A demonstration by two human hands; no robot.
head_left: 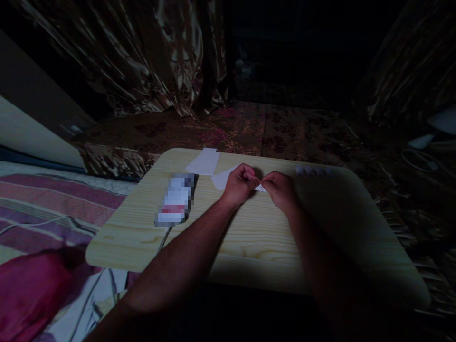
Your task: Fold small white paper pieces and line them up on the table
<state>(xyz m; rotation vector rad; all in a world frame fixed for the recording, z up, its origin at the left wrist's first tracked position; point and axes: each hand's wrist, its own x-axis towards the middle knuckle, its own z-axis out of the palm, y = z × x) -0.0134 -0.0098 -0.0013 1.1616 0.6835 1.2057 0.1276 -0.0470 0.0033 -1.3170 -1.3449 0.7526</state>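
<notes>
My left hand [239, 183] and my right hand [281, 189] meet over the middle of a light wooden table [249, 237]. Both pinch a small white piece of paper [261, 188] between their fingertips. A larger white paper sheet [223, 179] lies under and just left of my left hand. The room is dim, so the fold of the small piece is hard to make out.
Another white paper [204, 161] lies at the table's far edge. A phone [175, 199] with a cable [164, 240] rests at the left. A pale strip [314, 170] lies at the far right. Striped bedding [42, 204] lies left, a patterned carpet [249, 128] beyond.
</notes>
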